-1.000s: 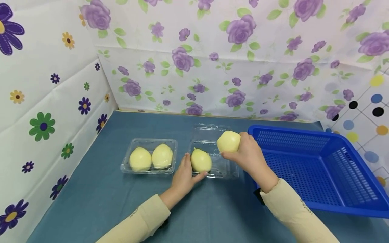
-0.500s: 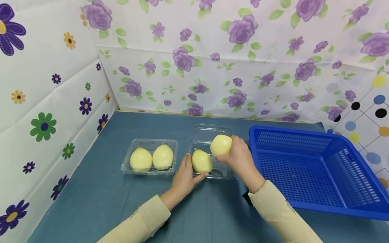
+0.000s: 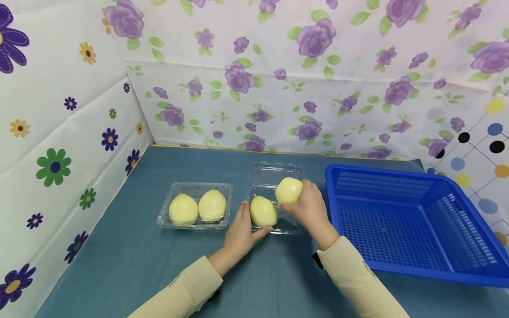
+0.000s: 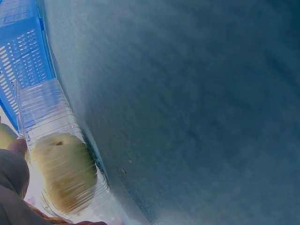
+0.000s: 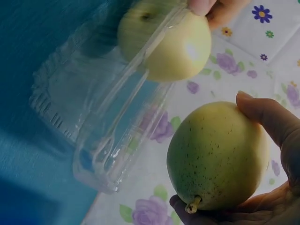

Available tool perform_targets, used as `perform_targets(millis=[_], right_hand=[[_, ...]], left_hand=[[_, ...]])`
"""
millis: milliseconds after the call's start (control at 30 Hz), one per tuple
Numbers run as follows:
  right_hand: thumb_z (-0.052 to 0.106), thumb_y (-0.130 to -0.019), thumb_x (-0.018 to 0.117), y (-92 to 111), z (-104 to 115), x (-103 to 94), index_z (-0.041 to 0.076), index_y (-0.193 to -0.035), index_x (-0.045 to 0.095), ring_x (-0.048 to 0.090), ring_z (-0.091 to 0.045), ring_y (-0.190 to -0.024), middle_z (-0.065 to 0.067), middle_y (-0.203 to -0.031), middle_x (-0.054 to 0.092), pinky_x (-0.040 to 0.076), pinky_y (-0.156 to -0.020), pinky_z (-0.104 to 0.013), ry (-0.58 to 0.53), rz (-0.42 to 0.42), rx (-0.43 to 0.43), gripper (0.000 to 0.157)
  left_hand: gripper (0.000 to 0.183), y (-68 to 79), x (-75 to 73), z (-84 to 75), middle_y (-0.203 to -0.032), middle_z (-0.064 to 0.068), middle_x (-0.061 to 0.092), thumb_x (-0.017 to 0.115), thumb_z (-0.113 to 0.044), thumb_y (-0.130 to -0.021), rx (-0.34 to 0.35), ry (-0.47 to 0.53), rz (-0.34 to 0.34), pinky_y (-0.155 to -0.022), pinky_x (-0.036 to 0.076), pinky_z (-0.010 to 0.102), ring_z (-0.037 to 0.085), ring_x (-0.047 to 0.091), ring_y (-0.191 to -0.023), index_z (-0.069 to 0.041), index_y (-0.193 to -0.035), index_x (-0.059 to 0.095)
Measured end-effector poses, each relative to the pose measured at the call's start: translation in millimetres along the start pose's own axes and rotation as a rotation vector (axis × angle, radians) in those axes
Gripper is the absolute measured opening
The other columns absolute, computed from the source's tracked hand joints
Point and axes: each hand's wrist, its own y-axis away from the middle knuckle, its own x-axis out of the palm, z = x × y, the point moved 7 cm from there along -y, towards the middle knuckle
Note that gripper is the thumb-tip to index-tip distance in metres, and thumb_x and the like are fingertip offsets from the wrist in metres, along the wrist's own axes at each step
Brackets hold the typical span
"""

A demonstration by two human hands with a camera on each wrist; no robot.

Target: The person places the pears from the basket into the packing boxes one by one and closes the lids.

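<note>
My right hand [image 3: 309,208] grips a pale yellow pear [image 3: 288,190] above the right half of a clear plastic box [image 3: 289,229]. In the right wrist view this pear [image 5: 218,157] lies between thumb and fingers, its stem pointing down. Another pear [image 3: 262,212] sits in the left half of the box, whose clear lid [image 3: 274,173] is folded back behind it. My left hand [image 3: 237,234] rests against the box's front left corner, fingers straight along the side and thumb stretched along the front rim. The left wrist view shows that pear [image 4: 65,168] through the ribbed wall.
To the left stands a second clear box [image 3: 164,220] holding two pears [image 3: 184,210], its lid down. A big blue plastic basket [image 3: 391,236] is at the right. Blue cloth covers the table [image 3: 131,256]; a flowered sheet [image 3: 274,101] hangs behind.
My right hand has carried its pear left and slightly down, from beside the basket to over the box's right half. My left hand has stayed at the box.
</note>
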Motion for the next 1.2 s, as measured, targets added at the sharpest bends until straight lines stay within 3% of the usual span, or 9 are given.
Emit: perform_targets(millis=[233, 467, 767, 1200], right_hand=[[0.029, -0.067, 0.086, 0.1, -3.0, 9.2, -0.011, -0.127, 0.045, 0.056, -0.041, -0.103, -0.028, -0.115, 0.055, 0.049, -0.083, -0.054, -0.026, 0.013, 0.036, 0.083], [0.029, -0.067, 0.085, 2.2, -9.6, 17.2, -0.01, -0.129, 0.044, 0.057, -0.042, -0.102, -0.027, -0.114, 0.055, 0.049, -0.083, -0.055, -0.078, -0.03, 0.052, 0.084], [0.031, -0.069, 0.085, 4.8, -22.0, 31.1, -0.007, -0.135, 0.037, 0.056, -0.043, -0.107, -0.029, -0.122, 0.053, 0.048, -0.085, -0.055, -0.057, -0.062, 0.085, 0.09], [0.027, -0.067, 0.086, 3.2, -27.2, 36.9, -0.008, -0.129, 0.044, 0.052, -0.042, -0.109, -0.028, -0.118, 0.052, 0.045, -0.091, -0.053, -0.05, -0.111, 0.065, 0.083]], left_hand=[[0.098, 0.2, -1.4, -0.2, -0.148, 0.029, 0.029, 0.072, -0.046, -0.082, 0.0, 0.0, -0.007, -0.091, 0.048, 0.054, 0.043, 0.043, -0.128, 0.01, -0.146, 0.023], [0.097, -1.1, -2.4, 0.4, -0.148, 0.029, 0.029, 0.072, -0.045, -0.082, 0.002, -0.003, -0.013, -0.089, 0.048, 0.054, 0.043, 0.044, -0.127, 0.009, -0.146, 0.023], [0.098, 0.0, -1.2, -0.1, -0.149, 0.029, 0.027, 0.072, -0.045, -0.082, -0.009, -0.003, 0.006, -0.094, 0.046, 0.053, 0.043, 0.041, -0.13, 0.009, -0.146, 0.023], [0.097, 0.5, -1.8, -0.9, -0.149, 0.029, 0.028, 0.072, -0.044, -0.082, 0.007, 0.001, -0.001, -0.092, 0.047, 0.053, 0.043, 0.042, -0.129, 0.009, -0.146, 0.023]])
